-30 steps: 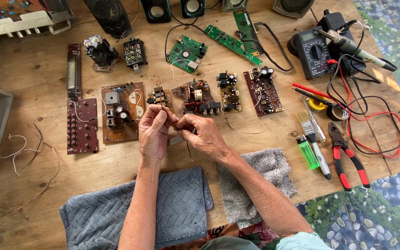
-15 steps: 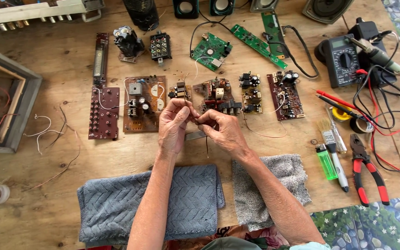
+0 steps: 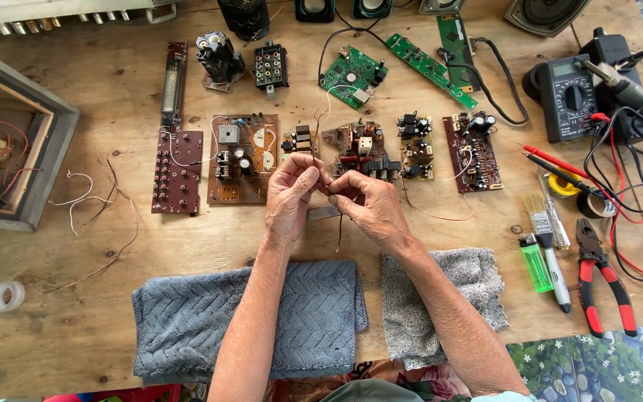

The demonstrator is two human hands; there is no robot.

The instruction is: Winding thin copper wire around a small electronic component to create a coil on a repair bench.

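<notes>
Left hand [image 3: 290, 195] pinches a thin brown wire [image 3: 320, 138] mid-table [image 3: 187, 246], its bare ends forking up above the fingertips. Right hand [image 3: 366, 205] grips the same wire just beside it, tail hanging below. Looks like twisting or stripping, can't tell which; nothing joined to any board yet. Brown circuit board [image 3: 241, 158] just behind the hands, pliers [image 3: 600, 275] untouched near the right edge.

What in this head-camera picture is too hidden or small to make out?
- Thin brown wire: where the left hand and right hand pinch it, fingers cover it.
- Grey wooden box: cut off by the left edge.
- Black round speakers: cropped at the top.
</notes>
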